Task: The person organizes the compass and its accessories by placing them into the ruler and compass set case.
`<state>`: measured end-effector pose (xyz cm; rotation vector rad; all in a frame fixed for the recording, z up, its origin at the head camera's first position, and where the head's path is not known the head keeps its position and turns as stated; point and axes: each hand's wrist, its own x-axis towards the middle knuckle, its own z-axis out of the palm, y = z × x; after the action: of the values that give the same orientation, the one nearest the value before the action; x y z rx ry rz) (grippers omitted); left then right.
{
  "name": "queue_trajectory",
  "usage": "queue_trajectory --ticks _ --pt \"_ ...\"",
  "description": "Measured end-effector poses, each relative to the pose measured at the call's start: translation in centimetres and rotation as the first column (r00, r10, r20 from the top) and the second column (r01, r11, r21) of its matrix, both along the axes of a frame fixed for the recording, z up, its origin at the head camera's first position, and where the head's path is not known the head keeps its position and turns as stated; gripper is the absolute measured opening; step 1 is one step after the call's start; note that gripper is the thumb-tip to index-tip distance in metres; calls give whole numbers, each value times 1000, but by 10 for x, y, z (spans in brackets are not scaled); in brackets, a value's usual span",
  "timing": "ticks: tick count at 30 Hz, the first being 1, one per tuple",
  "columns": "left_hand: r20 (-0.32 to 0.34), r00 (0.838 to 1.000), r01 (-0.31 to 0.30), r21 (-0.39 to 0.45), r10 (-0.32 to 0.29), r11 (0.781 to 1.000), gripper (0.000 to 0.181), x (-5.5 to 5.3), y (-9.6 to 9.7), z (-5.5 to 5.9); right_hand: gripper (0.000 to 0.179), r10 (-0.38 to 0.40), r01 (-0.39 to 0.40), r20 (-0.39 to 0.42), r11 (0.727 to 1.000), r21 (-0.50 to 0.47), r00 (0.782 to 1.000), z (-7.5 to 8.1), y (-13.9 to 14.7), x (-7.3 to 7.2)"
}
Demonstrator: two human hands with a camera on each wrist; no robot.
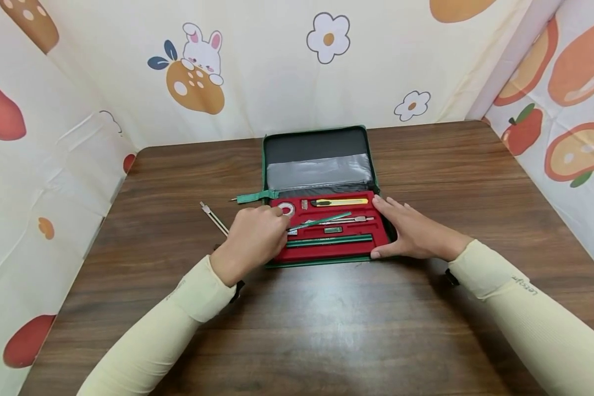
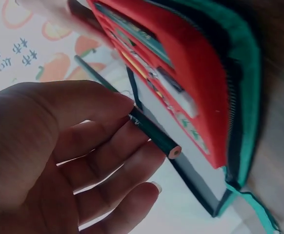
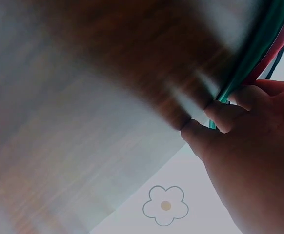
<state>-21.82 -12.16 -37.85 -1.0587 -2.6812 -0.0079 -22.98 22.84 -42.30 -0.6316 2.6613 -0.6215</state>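
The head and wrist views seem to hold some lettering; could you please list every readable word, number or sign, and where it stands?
"Lets…" on the right sleeve; its ending is unclear.
Left sleeve: faint lettering, too small to read.
Wall cloth, left wrist view: Chinese-looking characters, too blurred to read.
Pencil in the left hand: pale lettering, too small.
Green sticks in the red tray: pale marks, too small.

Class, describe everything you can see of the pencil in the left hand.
The pencil is slim, straight and green, apparently wooden, with small pale marks on its side. One end is flat, showing bare wood around a dark core. The left hand pinches it near that end. It slants over the red tray of the open case; whether pencil and tray touch is unclear.
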Motion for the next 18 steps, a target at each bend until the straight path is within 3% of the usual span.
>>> queue_trajectory --ticks 4,11,18 --pt "12 999 32 -22 -32 999 9 2 7 2 126 2 -2 -5 1000 1 1000 0 0 0" --pt "26 995 92 -48 -91 995 13 5 22 -4 126 0 0 -11 1000 10 1000 0 -1 0" --pt "34 995 98 -111 -95 989 11 10 37 -7 125 -6 6 1 1000 5 1000 1 0 0"
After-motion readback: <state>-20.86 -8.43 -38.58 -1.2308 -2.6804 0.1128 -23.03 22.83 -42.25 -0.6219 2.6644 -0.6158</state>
